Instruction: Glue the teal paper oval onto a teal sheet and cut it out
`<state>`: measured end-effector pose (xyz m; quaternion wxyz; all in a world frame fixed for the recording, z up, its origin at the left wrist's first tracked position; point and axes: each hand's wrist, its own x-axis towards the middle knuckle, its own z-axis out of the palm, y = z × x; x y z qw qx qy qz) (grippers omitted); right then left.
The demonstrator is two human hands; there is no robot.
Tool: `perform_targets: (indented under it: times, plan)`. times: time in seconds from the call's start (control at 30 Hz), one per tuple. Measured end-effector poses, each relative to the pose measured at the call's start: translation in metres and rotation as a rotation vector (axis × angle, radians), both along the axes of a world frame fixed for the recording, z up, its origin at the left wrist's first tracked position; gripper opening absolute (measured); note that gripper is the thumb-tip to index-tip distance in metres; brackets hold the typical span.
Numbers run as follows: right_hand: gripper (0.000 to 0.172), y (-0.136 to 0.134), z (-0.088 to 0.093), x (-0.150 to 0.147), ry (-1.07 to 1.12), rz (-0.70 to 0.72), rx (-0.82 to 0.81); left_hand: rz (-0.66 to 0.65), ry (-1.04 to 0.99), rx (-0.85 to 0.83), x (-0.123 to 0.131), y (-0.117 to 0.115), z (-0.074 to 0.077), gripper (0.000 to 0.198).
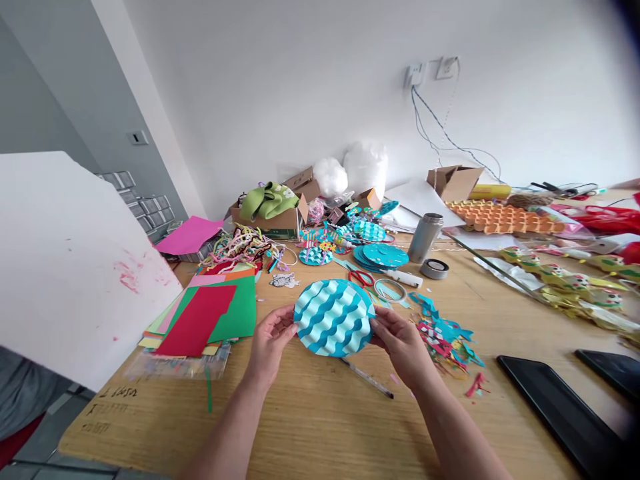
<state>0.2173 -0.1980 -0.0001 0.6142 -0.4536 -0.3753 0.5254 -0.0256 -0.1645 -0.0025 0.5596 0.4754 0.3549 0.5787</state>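
Note:
Between my two hands is a round blue paper disc with pale wavy strips across it, raised over the table. My left hand pinches its left edge, thumb in front and fingers partly behind. My right hand grips the right edge the same way. Beneath the disc lies a pen, its upper end hidden. Just behind are red-handled scissors, a roll of clear tape and a white glue bottle. A stack of blue discs sits farther back.
Coloured paper sheets lie at left, beside a leaning white board. Paper scraps are on the right, near a black tablet. A grey bottle, an orange egg tray and a cardboard box stand at the back.

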Motion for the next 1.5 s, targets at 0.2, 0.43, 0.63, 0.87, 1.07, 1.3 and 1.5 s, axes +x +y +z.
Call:
perform_targets:
  times: [0.2,0.43,0.63,0.87,1.07,1.3,1.5]
  plan:
    - [0.049,-0.001,0.001,-0.001,0.002,-0.020,-0.034,-0.062,-0.050,-0.027,0.001,-0.005,0.004,0.037]
    - [0.059,0.002,-0.002,0.001,-0.020,-0.077,-0.064,-0.081,-0.069,-0.049,0.003,-0.004,0.003,0.041]
    - [0.064,0.000,0.000,-0.002,-0.091,-0.138,-0.056,-0.099,0.003,-0.022,0.002,-0.005,0.000,0.032]
    - [0.062,-0.003,0.003,-0.003,-0.187,-0.155,0.001,-0.109,0.063,0.009,0.001,-0.004,0.000,0.032]
    - [0.059,-0.004,-0.002,-0.001,-0.290,-0.185,0.070,-0.112,0.036,-0.041,0.002,-0.003,-0.002,0.029]
    - [0.053,-0.006,-0.006,-0.004,-0.339,-0.250,0.107,-0.135,-0.044,-0.116,0.004,-0.007,0.005,0.030]
    - [0.052,-0.007,0.002,-0.005,-0.134,-0.192,0.017,-0.139,-0.129,-0.171,0.004,-0.007,0.010,0.034]
